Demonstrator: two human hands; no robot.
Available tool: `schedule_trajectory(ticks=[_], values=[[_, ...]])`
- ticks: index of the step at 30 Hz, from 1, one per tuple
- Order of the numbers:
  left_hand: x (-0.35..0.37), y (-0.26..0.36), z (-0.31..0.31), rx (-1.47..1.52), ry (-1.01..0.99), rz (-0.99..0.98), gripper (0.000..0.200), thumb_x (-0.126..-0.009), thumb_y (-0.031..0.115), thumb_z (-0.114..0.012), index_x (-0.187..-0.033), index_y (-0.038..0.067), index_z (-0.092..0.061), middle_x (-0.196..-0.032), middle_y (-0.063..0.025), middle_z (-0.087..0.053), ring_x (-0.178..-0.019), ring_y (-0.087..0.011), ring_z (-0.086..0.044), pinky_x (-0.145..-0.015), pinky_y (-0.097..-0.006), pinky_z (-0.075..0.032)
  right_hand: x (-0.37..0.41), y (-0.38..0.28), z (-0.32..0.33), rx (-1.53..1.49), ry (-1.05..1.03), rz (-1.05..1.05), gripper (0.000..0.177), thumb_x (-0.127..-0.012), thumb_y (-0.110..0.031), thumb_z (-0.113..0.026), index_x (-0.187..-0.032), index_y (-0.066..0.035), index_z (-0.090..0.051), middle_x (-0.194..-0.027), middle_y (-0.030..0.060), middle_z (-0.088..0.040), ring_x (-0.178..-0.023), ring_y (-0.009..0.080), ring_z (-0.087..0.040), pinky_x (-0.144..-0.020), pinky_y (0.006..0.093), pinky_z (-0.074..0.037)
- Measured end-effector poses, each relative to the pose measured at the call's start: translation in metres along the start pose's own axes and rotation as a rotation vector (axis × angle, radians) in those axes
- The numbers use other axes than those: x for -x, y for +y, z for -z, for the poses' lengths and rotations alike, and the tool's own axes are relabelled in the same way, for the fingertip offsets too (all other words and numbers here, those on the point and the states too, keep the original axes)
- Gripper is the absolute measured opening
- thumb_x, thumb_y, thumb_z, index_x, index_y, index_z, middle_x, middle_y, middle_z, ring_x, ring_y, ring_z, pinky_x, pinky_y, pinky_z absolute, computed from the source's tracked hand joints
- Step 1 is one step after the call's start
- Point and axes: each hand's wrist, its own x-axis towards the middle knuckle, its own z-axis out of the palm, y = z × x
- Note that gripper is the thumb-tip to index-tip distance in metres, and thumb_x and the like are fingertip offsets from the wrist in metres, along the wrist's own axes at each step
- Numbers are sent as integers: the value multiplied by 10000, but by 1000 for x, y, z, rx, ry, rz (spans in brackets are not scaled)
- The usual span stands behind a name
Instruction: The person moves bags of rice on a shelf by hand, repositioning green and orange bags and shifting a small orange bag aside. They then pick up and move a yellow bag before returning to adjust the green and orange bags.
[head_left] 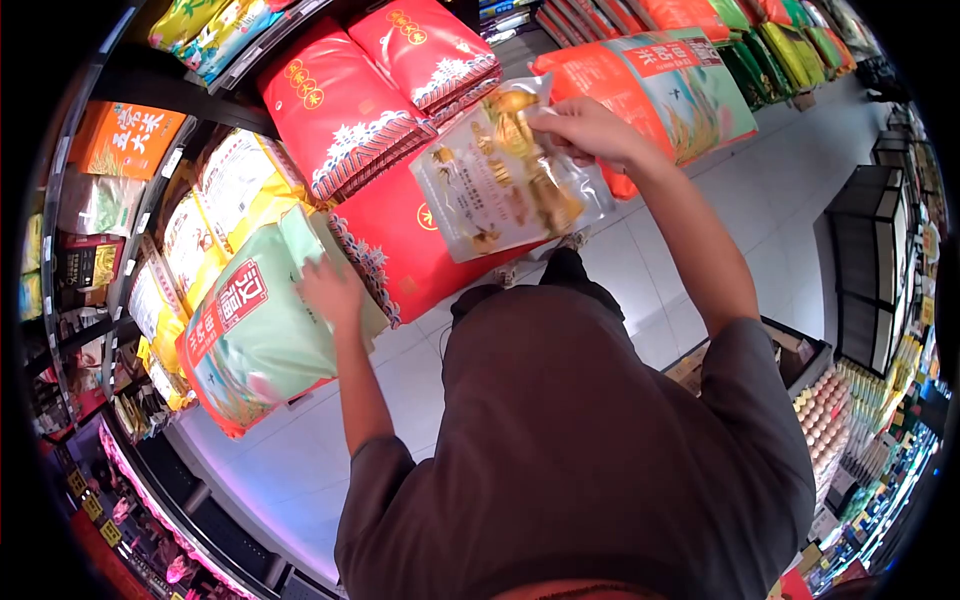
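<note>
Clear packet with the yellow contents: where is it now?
Head view, upper middle: the clear packet is in the right hand, in front of the lower red bag, with the orange-and-green bag on its right.

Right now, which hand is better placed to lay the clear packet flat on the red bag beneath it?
Likely the right: the right hand pinches the clear packet near its top edge, over the red bag. The left hand is at the pale green bag, away from the packet.
</note>
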Motion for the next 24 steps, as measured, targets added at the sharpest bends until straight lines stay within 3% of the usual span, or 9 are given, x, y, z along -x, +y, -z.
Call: schedule_trajectory(ticks=[2,5,7,10,15,18,20,22,24], values=[[2,37,-39,507,-85,-99,436,-802,239,-646,-1167,5,-597,-1114,-231,-592,-1051,-349,-561,-974,-491,-387,-13,32,14,-47,276,63,221,-882,-236,-627,-754,-62,-580,-540,-39,-430,-423,50,-338,-391,251,-253],[7,132,-50,1308,-630,526,507,-913,338,-620,-1211,-64,-544,-1042,-109,-609,-901,-193,-582,-771,-326,-470,-44,80,34,-22,322,-3,299,-839,-267,-657,-922,19,-633,-706,54,-608,-550,122,-551,-489,286,-435],[12,155,-101,1293,-607,401,524,-936,349,-598,-1251,-62,-516,-1062,-78,-605,-907,-155,-566,-780,-301,-458,-57,103,40,-5,299,-133,484,-804,-289,-679,-1077,106,-617,-973,178,-681,-813,213,-681,-682,349,-539],[9,190,-90,1618,-759,557,537,-937,345,-591,-1278,-59,-496,-1092,-109,-619,-933,-176,-583,-813,-318,-464,-77,151,50,46,289,-212,424,-830,-209,-648,-1129,86,-587,-979,148,-674,-863,200,-667,-738,323,-527],[22,184,-101,1359,-701,538,526,-957,361,-554,-1266,-62,-504,-1112,-146,-623,-1010,-197,-586,-861,-330,-460,-89,160,32,243,207,-82,426,-803,-188,-659,-1149,55,-602,-1022,175,-669,-921,232,-659,-813,358,-515],[35,166,-101,1441,-708,595,511,-969,399,-522,-1201,-57,-535,-1020,-129,-629,-911,-181,-592,-783,-316,-473,-92,145,18,354,260,10,465,-779,-215,-676,-1150,54,-599,-1035,186,-667,-963,246,-654,-846,356,-504],[38,154,-104,1176,-820,568,507,-978,441,-482,-1107,-42,-562,-904,-94,-611,-788,-163,-572,-668,-308,-465,-94,138,17,336,214,81,481,-756,-234,-682,-1135,54,-605,-1029,211,-669,-979,290,-653,-867,384,-501],[41,155,-96,1227,-847,598,516,-981,474,-455,-1059,-27,-551,-794,-54,-571,-676,-147,-525,-573,-310,-427,-111,153,18,661,488,-2,531,-751,-233,-675,-1189,49,-571,-1130,248,-615,-1064,349,-604,-925,410,-472],[40,157,-88,1250,-865,569,553,-985,477,-439,-1242,-12,-463,-973,-115,-596,-836,-187,-580,-652,-341,-488,-80,135,2,620,592,-2,581,-740,-188,-649,-1261,30,-514,-1254,278,-507,-1166,409,-501,-997,449,-409]])
